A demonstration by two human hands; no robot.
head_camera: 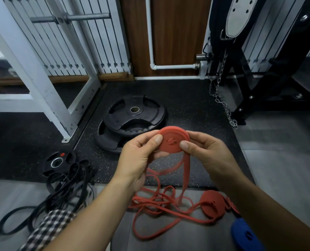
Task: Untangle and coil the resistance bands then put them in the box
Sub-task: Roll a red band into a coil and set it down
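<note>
Mid-coil: your left hand (pixel 139 154) and right hand (pixel 203 151) pinch the red coil (pixel 174 141); next, wind in its loose tail (pixel 184 178).

red band (pixel 174 140) — half-coiled disc, tail dangling

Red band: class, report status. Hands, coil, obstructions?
Both pinching red coil: left hand, right hand. Its tail drops into red tangle. Piled black bands lie left. No box in view.

Bottom edge cuts blue coil (pixel 243 235), red floor coil (pixel 212 201) partly behind right forearm (pixel 277 214), checked cloth (pixel 49 227) cropped below, black bands (pixel 67 183) blurred.
</note>
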